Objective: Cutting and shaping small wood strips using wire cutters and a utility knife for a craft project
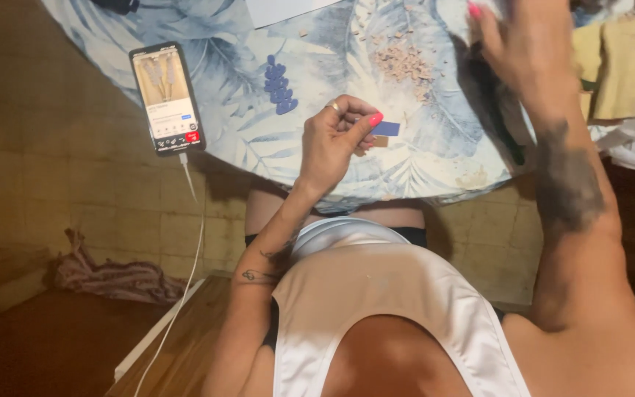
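My left hand (339,136) pinches a small blue piece (386,129) with a tan bit under it, just above a table covered in a blue leaf-patterned cloth (229,81). The hand wears a ring and has pink nails. My right hand (512,44) is raised over the table's far right, blurred, fingers spread; I cannot tell whether it holds anything. A dark long object (501,125) lies beneath it. A cluster of small blue pieces (279,84) and a heap of tan crumbs (403,62) lie on the cloth.
A phone (167,98) with a lit screen lies at the table's left edge, its white cable (192,242) hanging down. White paper (284,10) sits at the far edge. Yellow cloths (619,66) lie right. Crumpled fabric (108,276) rests on the tiled floor.
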